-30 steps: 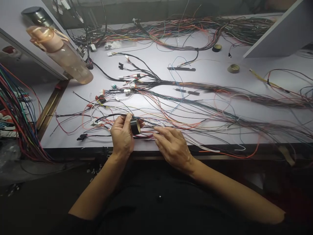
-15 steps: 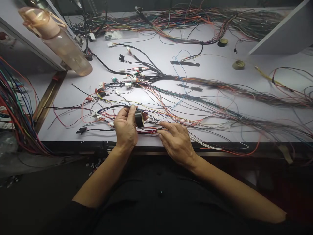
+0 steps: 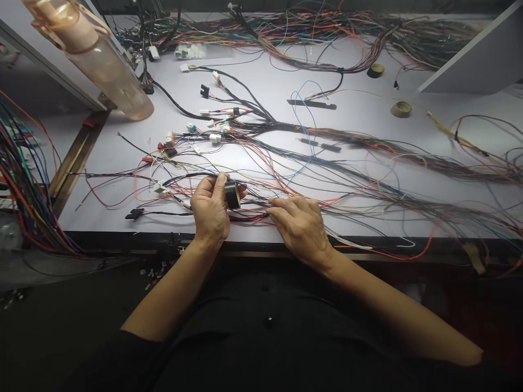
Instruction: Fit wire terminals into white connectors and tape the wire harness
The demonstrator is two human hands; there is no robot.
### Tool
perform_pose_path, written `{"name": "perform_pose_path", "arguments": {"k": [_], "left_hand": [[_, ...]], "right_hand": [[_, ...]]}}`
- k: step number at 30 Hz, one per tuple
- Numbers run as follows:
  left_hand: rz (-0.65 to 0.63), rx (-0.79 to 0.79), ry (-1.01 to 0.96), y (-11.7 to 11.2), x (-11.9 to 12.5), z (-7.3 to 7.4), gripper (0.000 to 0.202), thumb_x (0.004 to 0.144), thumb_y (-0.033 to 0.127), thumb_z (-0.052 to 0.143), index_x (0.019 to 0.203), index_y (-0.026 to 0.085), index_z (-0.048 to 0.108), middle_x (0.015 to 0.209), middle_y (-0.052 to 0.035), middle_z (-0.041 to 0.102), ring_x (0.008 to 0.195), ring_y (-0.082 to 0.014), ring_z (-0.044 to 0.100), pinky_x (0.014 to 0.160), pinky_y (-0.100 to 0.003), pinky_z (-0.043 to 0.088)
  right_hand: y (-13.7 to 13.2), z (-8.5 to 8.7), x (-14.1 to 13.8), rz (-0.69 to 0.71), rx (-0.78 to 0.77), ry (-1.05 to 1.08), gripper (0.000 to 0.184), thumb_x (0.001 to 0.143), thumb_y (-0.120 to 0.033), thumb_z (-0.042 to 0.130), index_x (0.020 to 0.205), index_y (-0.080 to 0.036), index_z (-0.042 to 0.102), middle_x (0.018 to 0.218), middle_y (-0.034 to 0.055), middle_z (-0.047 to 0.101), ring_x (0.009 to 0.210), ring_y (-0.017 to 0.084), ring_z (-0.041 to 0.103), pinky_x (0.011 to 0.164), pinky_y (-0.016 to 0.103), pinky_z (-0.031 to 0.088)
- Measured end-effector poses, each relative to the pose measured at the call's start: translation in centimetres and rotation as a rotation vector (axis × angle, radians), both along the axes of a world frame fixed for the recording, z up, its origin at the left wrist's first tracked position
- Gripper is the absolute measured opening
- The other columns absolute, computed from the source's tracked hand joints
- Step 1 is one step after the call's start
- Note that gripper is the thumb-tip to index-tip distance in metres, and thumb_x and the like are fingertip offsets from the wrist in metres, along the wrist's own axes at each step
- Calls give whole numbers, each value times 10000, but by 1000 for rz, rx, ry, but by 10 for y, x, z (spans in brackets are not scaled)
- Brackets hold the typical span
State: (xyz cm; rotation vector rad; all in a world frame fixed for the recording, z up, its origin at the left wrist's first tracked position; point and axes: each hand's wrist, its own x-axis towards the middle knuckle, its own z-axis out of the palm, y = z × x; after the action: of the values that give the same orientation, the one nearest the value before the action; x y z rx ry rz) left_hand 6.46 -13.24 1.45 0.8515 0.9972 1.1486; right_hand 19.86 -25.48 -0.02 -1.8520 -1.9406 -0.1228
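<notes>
My left hand [image 3: 210, 209] is closed round a roll of black tape [image 3: 232, 194], held against a thin bundle of wires [image 3: 253, 204] near the table's front edge. My right hand [image 3: 300, 226] lies just right of the roll, its fingertips pinched on the same bundle. The wires run from a large harness [image 3: 327, 141] spread over the white table [image 3: 265, 92]. Small white connectors [image 3: 214, 138] sit at the wire ends behind my hands.
A clear plastic bottle [image 3: 102, 60] leans at the back left. Two tape rolls [image 3: 401, 109] lie at the back right near a grey panel [image 3: 478, 54]. Coloured wires [image 3: 24, 179] hang off the left. A black connector [image 3: 134, 214] lies left of my hands.
Both hands have shifted slightly away from me on the table. My right fingers have closed in on the bundle beside the tape roll. The view has tilted down a little.
</notes>
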Motion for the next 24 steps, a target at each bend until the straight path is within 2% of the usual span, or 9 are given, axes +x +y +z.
{"name": "perform_pose_path", "arguments": {"k": [5,8,12,17,24], "left_hand": [[13,-4,-2,2,1,-4,335,715,422,744,780,152,556,628,33,593,589,-146,670,616,-293,585],[17,0,-9,4,2,-9,361,717,455,739,785,150,557,615,32,591,570,-144,664,608,-288,584],[22,10,-47,7,2,-15,366,710,454,746,775,150,552,615,31,592,555,-139,656,593,-287,583],[40,-1,-84,9,2,-16,344,695,411,762,761,154,542,615,37,586,559,-142,655,583,-285,581],[0,-35,-127,-1,-1,-6,333,680,386,773,781,158,553,658,36,598,544,-123,637,591,-296,583]], "right_hand": [[20,6,8,-34,-52,-147,201,959,-168,440,950,-190,640,846,43,682,760,185,497,715,358,255],[29,8,11,-20,-112,-220,211,937,-135,461,856,-178,651,762,49,634,705,178,461,692,348,223],[32,13,18,20,-167,-204,209,924,-132,489,803,-173,656,755,47,632,703,165,472,697,340,217],[26,19,30,-3,-98,-193,198,936,-196,507,816,-200,664,759,9,651,709,142,486,706,320,227],[27,8,37,-40,-26,-302,242,948,-168,477,875,-245,694,817,-14,685,665,127,452,728,331,221]]}}
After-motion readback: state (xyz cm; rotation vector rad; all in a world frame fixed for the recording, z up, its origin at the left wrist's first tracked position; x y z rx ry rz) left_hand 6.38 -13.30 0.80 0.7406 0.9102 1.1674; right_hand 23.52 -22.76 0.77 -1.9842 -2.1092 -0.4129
